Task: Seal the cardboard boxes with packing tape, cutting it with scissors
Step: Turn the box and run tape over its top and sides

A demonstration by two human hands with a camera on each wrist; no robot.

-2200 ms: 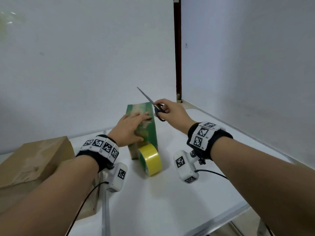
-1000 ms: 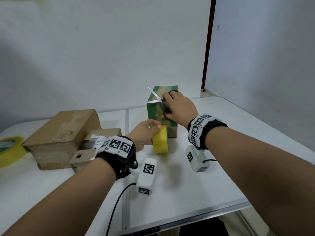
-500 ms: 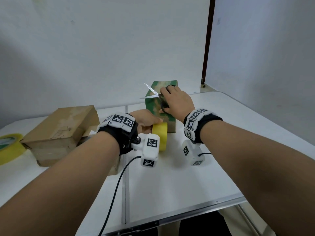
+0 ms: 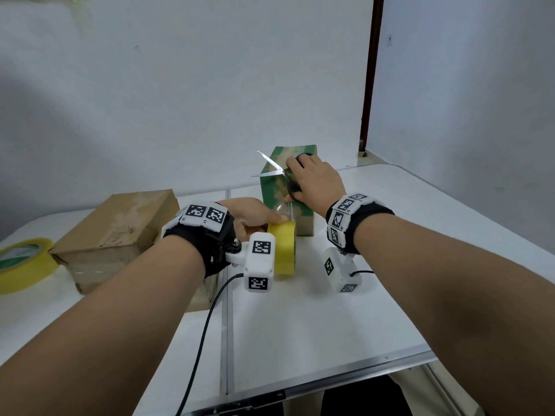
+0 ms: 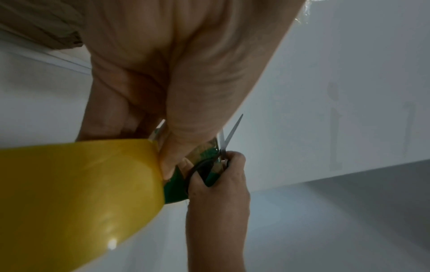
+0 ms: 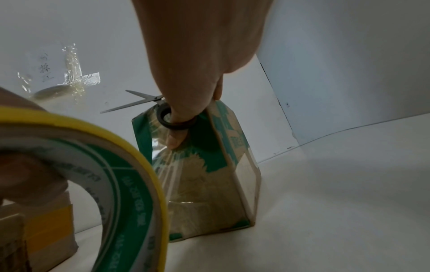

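Note:
A tall green and tan box stands upright on the white table. My left hand grips a yellow packing tape roll just in front of the box, thumb on top. A clear strip of tape runs from the roll up to the box face. My right hand holds black-handled scissors against the box's upper front, thumb through a ring. The blades are spread apart and point left, above the strip. The roll fills the left of the right wrist view.
Brown cardboard boxes lie left of my left wrist. A second yellow tape roll sits at the far left edge. Walls close in behind and to the right. The table's front edge is near.
My left hand left the box top, took the yellow roll and pulled a strip taut. The scissors came down from a raised, closed pose to the box front with blades spread.

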